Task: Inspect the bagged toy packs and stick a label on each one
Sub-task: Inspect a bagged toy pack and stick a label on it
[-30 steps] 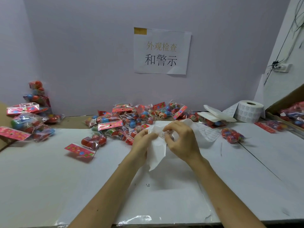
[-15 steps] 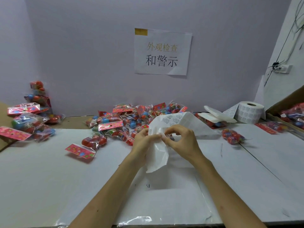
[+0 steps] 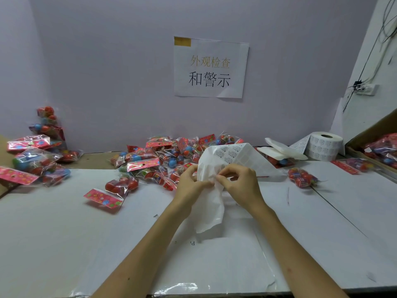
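Toy packs (image 3: 154, 160) lie in one heap at the middle of the table's (image 3: 64, 244) far edge, too tangled to count. A lone pack (image 3: 107, 193) rests just in front of the heap on its left side, and a second single (image 3: 301, 178) lies apart toward the right. Another pile (image 3: 36, 164) crowds the left edge, some of it stacked up against the wall. More packs fill a box (image 3: 373, 134) at the right edge.

Both hands are up over the middle of the table, close to the heap. The left hand (image 3: 191, 186) pinches the label sheet (image 3: 227, 155) at its crumpled middle. The right hand (image 3: 240, 183) pinches the sheet right beside it, the fingertips of the two hands nearly meeting. Above the hands the sheet stands up and shows rows of printed labels. Below them a blank tail hangs toward the table.

One roll (image 3: 324, 147) of labels stands at the far right corner, with two white slabs (image 3: 279, 150) stacked just left of it. One sign (image 3: 210, 67) hangs on the wall.
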`<state>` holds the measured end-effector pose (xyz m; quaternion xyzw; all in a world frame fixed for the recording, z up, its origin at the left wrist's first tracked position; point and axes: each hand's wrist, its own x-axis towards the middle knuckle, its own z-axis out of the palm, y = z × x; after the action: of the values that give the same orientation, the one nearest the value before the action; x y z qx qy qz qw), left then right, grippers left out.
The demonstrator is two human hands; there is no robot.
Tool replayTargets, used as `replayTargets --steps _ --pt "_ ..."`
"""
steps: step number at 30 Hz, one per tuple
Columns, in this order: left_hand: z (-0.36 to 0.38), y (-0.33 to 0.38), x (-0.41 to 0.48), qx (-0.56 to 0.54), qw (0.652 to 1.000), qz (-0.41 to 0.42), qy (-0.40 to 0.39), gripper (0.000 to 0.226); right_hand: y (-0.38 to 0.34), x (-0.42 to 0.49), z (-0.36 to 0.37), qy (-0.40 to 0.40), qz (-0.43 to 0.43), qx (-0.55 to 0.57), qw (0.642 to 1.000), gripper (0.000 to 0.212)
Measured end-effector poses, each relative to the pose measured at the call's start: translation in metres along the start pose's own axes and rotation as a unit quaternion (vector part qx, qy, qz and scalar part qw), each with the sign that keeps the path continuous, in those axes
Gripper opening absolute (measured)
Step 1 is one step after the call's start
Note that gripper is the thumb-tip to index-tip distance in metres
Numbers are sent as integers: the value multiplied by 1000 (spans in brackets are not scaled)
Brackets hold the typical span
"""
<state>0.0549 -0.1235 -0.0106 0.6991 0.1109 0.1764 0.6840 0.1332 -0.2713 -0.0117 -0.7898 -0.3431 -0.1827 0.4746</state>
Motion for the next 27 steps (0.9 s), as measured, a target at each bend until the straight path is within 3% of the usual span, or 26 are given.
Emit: replayTargets --steps 8,12,15,22,27 --pt "0 1 -1 -4 1000 -6 13 52 1 2 -4 37 28 -9 999 19" --pt "-2 3 -2 -13 999 15 40 69 0 4 -10 113 51 1 992 15" --pt "-4 4 -2 -5 999 22 49 65 -3 6 -15 186 62 43 980 14" --pt "4 0 -6 91 995 37 -32 53 -19 4 -23 287 32 82 954 20" --pt "6 -1 -9 161 983 46 -76 64 -19 3 -25 307 -9 55 950 15"
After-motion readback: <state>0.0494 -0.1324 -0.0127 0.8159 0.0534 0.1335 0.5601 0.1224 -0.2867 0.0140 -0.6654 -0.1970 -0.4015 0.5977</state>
